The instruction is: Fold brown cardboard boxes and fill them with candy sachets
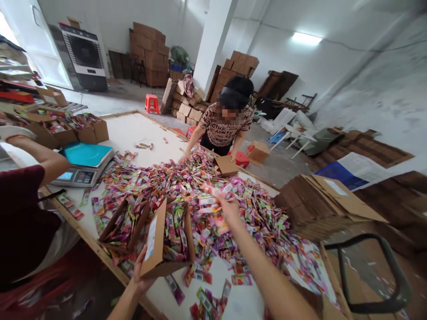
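Note:
My left hand (142,271) grips the lower left side of an open cardboard box (159,242), tilted at the near table edge and partly filled with small colourful packets (175,226). Out over the heap of packets (263,209) reaches my right hand (228,209), closed on several packets (211,204) that look smeared by motion. A second open box (108,235) full of packets stands just left of mine. Loose packets (203,273) lie in front, on the white table top (242,300).
Across the table a co-worker (228,115) bends over the heap with a small box (227,165). At left are another person's arm (43,158), a scale (80,173) and filled boxes (62,133). Flattened cartons (310,200) and a chair frame (370,271) stand at right.

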Demonstrator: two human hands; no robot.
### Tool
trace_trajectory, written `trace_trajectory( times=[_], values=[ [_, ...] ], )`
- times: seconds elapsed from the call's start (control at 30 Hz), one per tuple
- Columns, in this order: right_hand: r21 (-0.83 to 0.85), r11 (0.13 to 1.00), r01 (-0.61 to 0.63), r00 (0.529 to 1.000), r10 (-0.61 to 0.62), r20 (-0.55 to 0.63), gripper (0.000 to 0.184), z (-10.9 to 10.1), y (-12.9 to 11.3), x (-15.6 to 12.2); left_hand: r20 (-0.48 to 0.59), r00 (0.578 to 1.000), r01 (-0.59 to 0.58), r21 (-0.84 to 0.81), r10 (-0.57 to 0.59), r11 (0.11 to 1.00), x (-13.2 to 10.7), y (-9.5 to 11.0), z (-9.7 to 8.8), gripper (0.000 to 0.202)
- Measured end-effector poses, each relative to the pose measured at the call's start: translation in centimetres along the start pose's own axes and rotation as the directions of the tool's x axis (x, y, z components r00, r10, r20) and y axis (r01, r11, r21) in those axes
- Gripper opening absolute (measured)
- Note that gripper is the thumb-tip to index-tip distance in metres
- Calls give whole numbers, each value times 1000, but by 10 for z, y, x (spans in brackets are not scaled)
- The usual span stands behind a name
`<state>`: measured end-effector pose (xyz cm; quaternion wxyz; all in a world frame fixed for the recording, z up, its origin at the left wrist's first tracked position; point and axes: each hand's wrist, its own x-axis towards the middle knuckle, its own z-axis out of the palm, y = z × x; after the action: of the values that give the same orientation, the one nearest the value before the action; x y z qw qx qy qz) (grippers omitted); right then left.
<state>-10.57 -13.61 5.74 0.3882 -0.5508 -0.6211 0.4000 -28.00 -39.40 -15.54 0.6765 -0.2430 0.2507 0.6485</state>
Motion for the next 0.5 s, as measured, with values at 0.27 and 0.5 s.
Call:
trace_trajectory(
  times=[0.27,0.5],
  values=[
    [-147,965,219,868,-124,481,38,51,-29,-114,-43,999,-30,28,31,999,-4,-6,31,44],
    [65,997,38,965,-54,258,50,17,-27,-78,-54,997,-47,-10,46,999,-10,4,20,41]
  ],
)
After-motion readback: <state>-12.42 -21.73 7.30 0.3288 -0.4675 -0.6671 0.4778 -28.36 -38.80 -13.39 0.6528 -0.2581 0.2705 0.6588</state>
